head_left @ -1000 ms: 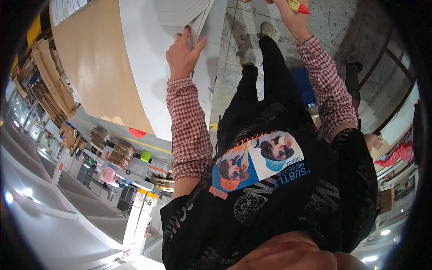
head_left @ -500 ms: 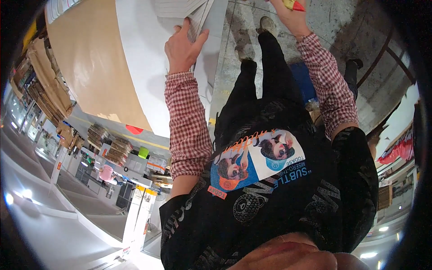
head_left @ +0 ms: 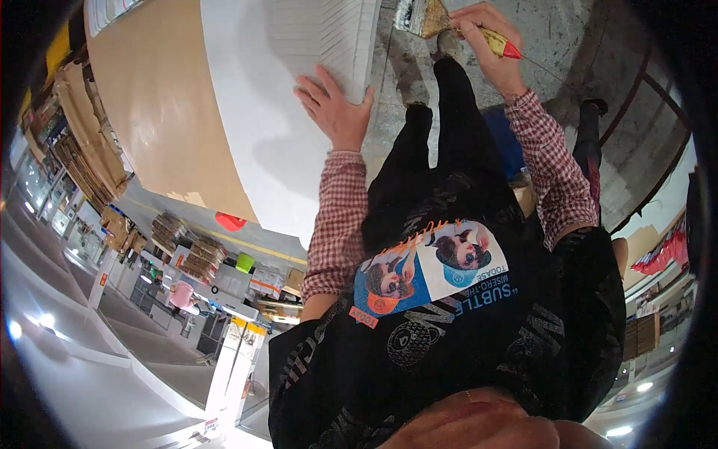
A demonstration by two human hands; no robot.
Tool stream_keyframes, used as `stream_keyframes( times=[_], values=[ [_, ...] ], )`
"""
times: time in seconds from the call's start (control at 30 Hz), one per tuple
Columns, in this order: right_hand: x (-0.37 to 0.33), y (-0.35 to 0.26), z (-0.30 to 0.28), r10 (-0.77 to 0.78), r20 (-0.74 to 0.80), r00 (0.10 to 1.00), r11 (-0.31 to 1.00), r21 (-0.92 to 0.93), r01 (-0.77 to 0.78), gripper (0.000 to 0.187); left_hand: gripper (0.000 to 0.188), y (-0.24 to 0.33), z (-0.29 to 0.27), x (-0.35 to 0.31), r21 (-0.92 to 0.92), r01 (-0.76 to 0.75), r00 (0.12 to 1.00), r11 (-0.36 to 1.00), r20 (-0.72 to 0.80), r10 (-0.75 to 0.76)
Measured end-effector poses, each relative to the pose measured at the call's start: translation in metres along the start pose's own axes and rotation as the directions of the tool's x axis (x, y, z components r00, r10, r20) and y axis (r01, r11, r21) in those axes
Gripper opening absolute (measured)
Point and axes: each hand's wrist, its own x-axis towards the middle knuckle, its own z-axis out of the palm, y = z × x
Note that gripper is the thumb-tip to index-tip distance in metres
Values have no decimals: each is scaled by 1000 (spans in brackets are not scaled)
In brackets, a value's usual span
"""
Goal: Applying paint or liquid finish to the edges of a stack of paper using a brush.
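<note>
My left hand [head_left: 338, 114] rests with spread fingers near the edge of a layered stack of white sheets [head_left: 318, 34], holding nothing. The sheets' edges form closely spaced steps. Over the floor, to the right of the stack, my right hand [head_left: 490, 46] is closed around the handle of a wide flat paintbrush [head_left: 428, 18]. Its handle is yellow with a red end, and its worn, stained head points left. The upper end of the stack is cut off by the picture's top edge.
White sheeting [head_left: 250, 142] and a large brown board or sheet [head_left: 153, 105] extend to the left. A red object [head_left: 229, 221] shows beneath their near edge. Another person's leg [head_left: 588, 157] is at the right; a person in pink [head_left: 182, 294] is far off left.
My left hand has moved right and nearer, its fingers now spread instead of pointing along the sheets' fanned edges. My right hand has come nearer, bringing the whole brush into view.
</note>
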Motion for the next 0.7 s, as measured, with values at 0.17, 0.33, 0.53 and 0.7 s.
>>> stream_keyframes(
  times=[0.17,0.33,0.53,0.7],
  values=[
    [12,-4,8,-109,-4,994,989,-101,108,16,89,-22,-44,22,-149,-15,962,989,267,55],
    [22,8,18,-196,-69,978,979,-74,190,15,75,-33,-65,39,-316,-40,923,948,351,156],
    [2,8,21,-83,14,996,996,-33,83,15,74,-36,-65,42,-380,-47,925,924,332,184],
    [12,-2,22,-133,-31,991,991,-30,132,16,73,-27,-66,46,-290,-110,928,951,313,203]
  ],
)
